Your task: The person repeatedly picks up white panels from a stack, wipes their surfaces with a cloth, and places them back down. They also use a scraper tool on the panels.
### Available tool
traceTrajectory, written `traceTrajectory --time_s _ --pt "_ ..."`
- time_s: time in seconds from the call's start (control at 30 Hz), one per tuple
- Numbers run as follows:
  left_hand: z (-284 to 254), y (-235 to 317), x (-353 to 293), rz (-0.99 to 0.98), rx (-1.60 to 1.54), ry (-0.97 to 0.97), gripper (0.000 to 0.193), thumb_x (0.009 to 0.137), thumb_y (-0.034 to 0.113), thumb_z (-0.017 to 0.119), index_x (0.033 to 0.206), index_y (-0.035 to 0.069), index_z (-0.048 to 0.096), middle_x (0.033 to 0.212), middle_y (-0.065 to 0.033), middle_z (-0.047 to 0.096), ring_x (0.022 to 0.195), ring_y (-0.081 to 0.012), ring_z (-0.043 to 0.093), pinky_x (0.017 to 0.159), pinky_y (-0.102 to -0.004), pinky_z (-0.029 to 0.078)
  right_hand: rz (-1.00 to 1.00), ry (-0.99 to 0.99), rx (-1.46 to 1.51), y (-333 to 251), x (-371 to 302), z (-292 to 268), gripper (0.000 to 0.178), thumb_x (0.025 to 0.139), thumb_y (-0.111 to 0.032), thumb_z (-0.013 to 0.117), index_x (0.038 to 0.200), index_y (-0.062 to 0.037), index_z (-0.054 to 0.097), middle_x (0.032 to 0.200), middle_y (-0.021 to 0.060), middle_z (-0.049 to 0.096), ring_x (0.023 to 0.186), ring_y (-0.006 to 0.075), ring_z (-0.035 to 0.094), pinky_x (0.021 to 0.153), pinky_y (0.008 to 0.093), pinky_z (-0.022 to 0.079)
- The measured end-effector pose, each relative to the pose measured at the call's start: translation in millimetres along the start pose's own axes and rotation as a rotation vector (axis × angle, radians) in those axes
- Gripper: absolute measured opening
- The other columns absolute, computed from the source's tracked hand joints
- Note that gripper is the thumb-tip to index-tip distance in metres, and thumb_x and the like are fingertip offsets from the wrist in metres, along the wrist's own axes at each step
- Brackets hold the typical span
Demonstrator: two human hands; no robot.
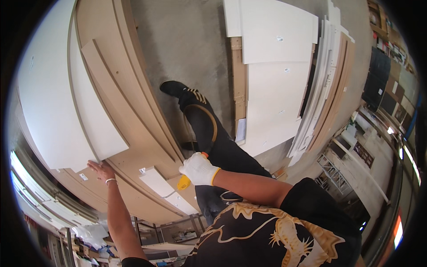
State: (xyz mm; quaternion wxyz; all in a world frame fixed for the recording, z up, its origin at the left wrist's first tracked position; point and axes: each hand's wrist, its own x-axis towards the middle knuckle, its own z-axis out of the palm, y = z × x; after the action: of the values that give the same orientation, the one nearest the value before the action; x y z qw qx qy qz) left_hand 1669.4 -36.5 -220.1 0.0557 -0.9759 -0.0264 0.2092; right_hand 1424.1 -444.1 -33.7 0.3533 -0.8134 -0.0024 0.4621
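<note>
My bare left hand (pixel 103 171) rests at the near edge of a white panel (pixel 95 111), its fingers stretched out and touching the corner. A bracelet circles that wrist. My right hand (pixel 199 169), in a white knitted glove with a yellow cuff, is closed around a yellow air blow gun (pixel 183 182). Its thin metal nozzle points left, over a narrow white strip (pixel 167 189) lying on the brown boards. Most of the gun's body is hidden by the glove. A tan hose (pixel 215 127) loops against my dark trouser leg.
Brown boards (pixel 133 164) are stacked under the white panels at left. Another stack of white panels (pixel 278 98) stands across the grey floor (pixel 178 40), with long strips (pixel 327 89) beside it. My shoe (pixel 173 88) is between the stacks. A metal frame (pixel 336 171) lies at right.
</note>
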Motion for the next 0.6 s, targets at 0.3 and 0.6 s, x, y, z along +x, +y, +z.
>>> traceTrajectory --time_s 0.3,0.6 --pt "19.0 22.9 -58.5 0.034 -0.154 -0.05 0.073 0.1 0.017 0.061 0.161 0.003 0.025 0.168 -0.0271 0.018 0.155 -0.0389 0.023 0.125 -0.0448 0.024 0.084 0.359 0.316 27.9 18.2 -29.9 0.018 0.081 -0.026 0.073 0.096 -0.0163 0.069 0.092 0.0084 0.071 0.081 0.0319 0.072 0.068 0.0486 0.052" --pt "-23.7 53.1 26.7 -1.185 -1.461 -0.192 0.064 0.088 0.055 0.077 0.137 0.017 0.058 0.138 -0.0073 0.062 0.126 -0.0342 0.057 0.106 -0.0563 0.049 -0.013 0.05 0.154 -1.7 71.4 -70.8 0.019 0.081 -0.026 0.069 0.096 -0.0161 0.074 0.084 0.0102 0.074 0.079 0.033 0.074 0.065 0.0482 0.056"
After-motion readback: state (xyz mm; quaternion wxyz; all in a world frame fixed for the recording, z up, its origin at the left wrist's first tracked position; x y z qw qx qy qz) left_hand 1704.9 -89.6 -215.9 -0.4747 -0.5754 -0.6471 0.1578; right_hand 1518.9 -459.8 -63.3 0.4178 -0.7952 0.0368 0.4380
